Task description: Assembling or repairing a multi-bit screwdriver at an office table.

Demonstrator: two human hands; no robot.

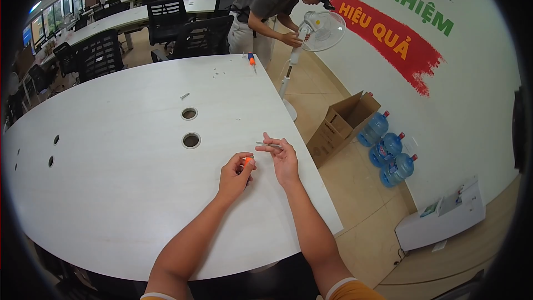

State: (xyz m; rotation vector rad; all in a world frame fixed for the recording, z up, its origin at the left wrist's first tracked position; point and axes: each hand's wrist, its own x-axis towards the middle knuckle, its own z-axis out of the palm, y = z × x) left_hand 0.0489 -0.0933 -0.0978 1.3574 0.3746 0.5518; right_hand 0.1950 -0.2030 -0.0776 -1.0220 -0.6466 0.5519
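My left hand (232, 178) is closed around an orange-and-dark screwdriver handle (249, 161), its lower part hidden by the fingers. Just to the right, my right hand (285, 162) is turned palm up, with a thin metal shaft (266, 144) lying between its fingers. The two hands are apart, both over the right part of the white table (127, 189). At the table's far right corner lies another screwdriver (252, 60) with an orange and blue handle. Several tiny screws (217, 73) are scattered close to it, and a metal bolt-like piece (185, 96) rests farther left.
Two round cable holes (191, 140) pierce the table left of my hands. Beyond the right edge, a person (264, 8) bends over a white standing fan (319, 29). An open cardboard box (338, 125) and blue water bottles (398, 169) stand along the wall. Black chairs (202, 38) line the far side.
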